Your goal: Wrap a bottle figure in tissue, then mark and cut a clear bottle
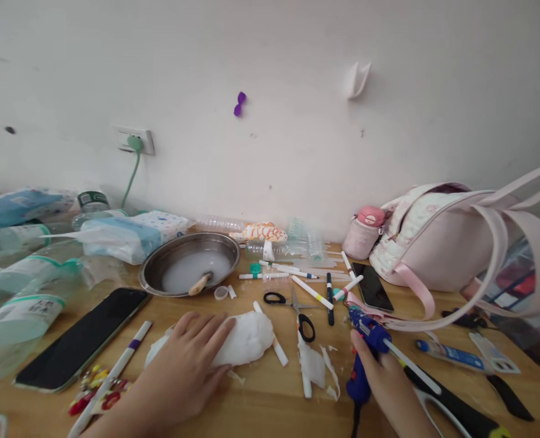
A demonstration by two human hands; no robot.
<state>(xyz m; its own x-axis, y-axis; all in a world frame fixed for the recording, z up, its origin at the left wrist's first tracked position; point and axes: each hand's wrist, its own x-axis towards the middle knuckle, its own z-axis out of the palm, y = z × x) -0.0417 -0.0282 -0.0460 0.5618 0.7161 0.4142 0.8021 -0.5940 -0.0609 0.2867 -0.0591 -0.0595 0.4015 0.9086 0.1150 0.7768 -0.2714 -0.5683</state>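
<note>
My left hand (185,362) lies flat with fingers stretched out on a white, paper-covered lump (247,337) on the wooden table. My right hand (384,380) is wrapped round the handle of a blue hot glue gun (365,340), whose nozzle points up and left; a white glue stick pokes out of its back. Black-handled scissors (292,304) lie just beyond the lump, with white paper scraps (313,365) between my hands.
A metal bowl (160,267) of cloudy liquid with a wooden spoon stands behind. Several markers (313,292), two phones (81,340) (373,287), plastic bottles (19,286) at left, a pink bag (443,243) and pink bottle (363,234) at right. A wall socket (133,140) has a green plug.
</note>
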